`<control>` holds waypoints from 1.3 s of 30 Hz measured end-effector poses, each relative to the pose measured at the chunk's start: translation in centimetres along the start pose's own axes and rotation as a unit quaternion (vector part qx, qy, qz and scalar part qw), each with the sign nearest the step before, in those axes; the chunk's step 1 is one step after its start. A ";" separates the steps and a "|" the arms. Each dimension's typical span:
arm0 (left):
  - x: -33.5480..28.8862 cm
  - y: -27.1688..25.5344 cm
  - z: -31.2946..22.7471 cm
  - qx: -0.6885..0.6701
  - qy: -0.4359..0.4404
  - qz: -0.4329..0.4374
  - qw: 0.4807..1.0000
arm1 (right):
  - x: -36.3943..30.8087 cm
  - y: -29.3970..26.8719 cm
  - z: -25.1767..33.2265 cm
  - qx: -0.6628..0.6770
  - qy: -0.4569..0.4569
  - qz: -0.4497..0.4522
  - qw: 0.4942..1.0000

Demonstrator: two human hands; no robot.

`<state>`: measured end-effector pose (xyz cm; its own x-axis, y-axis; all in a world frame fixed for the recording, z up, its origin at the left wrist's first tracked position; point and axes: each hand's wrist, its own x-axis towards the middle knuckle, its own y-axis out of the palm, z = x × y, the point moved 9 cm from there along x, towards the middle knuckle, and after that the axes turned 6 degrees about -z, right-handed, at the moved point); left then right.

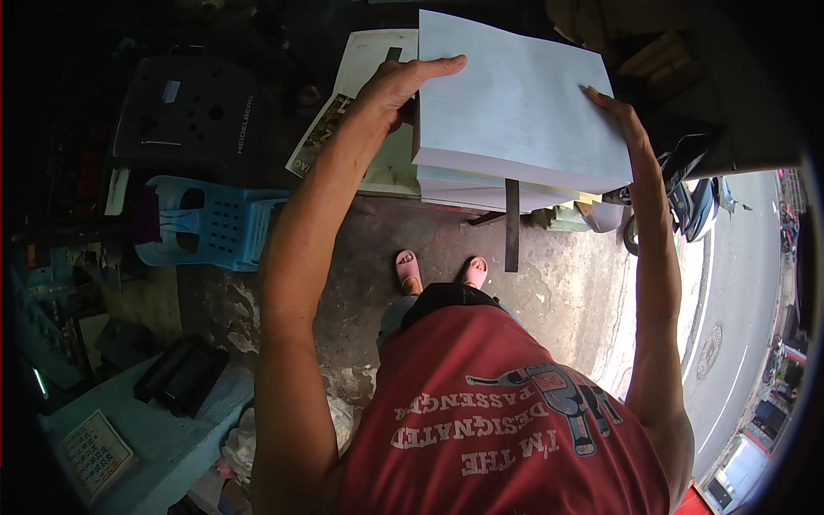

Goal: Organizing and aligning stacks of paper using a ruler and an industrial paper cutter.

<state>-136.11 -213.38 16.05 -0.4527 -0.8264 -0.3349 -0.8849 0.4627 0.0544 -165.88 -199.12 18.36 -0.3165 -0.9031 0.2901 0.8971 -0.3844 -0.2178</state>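
A thick stack of white paper is gripped between my two hands at the top middle. My left hand is closed on its left edge, thumb flat on the top sheet and the other fingers mostly hidden. On the right edge, my right hand is closed too, its thumb over the top and the remaining fingers out of sight. More piled paper shows just beneath this stack, and whether the two touch I cannot tell. From the pile's near side hangs a dark flat strip.
Printed sheets lie left of the stack. Farther left are a dark machine cover and a blue plastic chair. A blue-green table holds a calendar. At right, a motorcycle stands beside the road.
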 end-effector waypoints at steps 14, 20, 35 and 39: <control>-0.6 -0.7 -0.9 0.021 0.022 0.052 0.998 | -2.0 2.7 3.4 -0.004 0.316 -0.027 0.948; -0.2 0.5 -0.2 -0.041 -0.029 0.063 0.997 | -0.1 2.4 0.4 0.090 0.209 0.022 0.973; 2.4 -0.5 5.2 -0.031 -0.037 0.024 0.999 | -0.6 3.1 -5.7 0.005 0.276 0.002 0.961; 2.9 0.1 6.0 -0.023 -0.054 0.033 0.998 | -0.3 2.7 -7.7 0.070 0.216 0.006 0.974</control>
<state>-136.83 -213.83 9.48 -0.4984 -0.7539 -0.4280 -0.8584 0.4981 0.1224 -165.78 -201.37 10.57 -0.3786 -0.9154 -0.1367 0.9253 -0.3708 -0.0798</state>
